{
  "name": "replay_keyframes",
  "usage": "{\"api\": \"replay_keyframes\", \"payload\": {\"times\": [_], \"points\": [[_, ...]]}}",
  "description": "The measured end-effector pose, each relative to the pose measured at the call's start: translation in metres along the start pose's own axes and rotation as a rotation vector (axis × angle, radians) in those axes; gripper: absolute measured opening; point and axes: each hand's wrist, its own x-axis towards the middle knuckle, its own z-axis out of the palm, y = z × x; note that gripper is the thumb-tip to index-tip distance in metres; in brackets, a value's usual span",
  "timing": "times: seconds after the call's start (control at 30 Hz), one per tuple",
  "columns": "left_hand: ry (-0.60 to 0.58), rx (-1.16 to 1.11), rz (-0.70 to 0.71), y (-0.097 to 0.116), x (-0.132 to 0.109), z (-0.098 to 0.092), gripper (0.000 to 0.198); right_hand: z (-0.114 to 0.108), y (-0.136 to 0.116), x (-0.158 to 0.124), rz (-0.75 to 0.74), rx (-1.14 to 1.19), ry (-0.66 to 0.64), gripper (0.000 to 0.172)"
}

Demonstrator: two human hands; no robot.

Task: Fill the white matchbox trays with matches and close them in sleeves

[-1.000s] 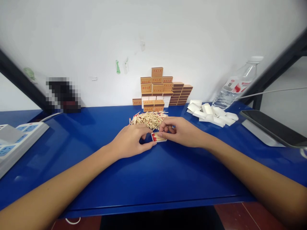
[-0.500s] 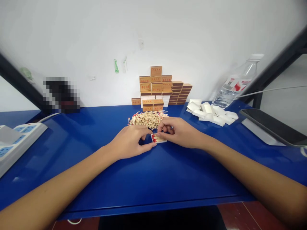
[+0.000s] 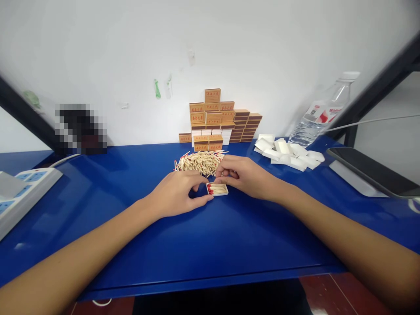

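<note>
The matchbox tray [image 3: 220,195] lies at the matchstick heap's [image 3: 199,163] five o'clock; left hand [image 3: 177,192] pinches its nine-o'clock end between thumb and forefinger, best done lightly; right hand's [image 3: 244,176] fingers bunch, pinched contents unclear; red match heads [image 3: 211,189] align best toward nine.

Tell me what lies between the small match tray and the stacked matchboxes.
In the head view, a heap of loose matches lies between the tray and the stacked matchboxes, with the right hand at the tray's far edge.

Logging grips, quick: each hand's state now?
Left hand: holding the white rectangular matchbox tray.
Right hand: closed at the tray's edge; whether holding anything cannot be told.
</note>
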Motion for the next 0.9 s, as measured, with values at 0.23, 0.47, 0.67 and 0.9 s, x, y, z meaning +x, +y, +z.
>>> {"api": "replay_keyframes", "payload": {"times": [0.23,0.47,0.67,0.9], "points": [[-0.007,0.005,-0.004,0.0,0.0,0.0,0.028,-0.013,-0.002,0.0,-0.009,-0.015,-0.088,0.011],[-0.01,0.008,0.0,0.0,0.0,0.001,0.03,-0.005,-0.001,-0.001,-0.022,-0.014,-0.046,0.01],[-0.019,0.007,-0.01,0.0,0.0,0.0,0.03,-0.004,-0.001,-0.002,-0.048,-0.011,-0.051,0.012],[-0.025,0.011,-0.011,0.0,0.001,0.0,0.031,0.0,-0.003,-0.003,-0.059,-0.025,-0.047,0.008]]}}
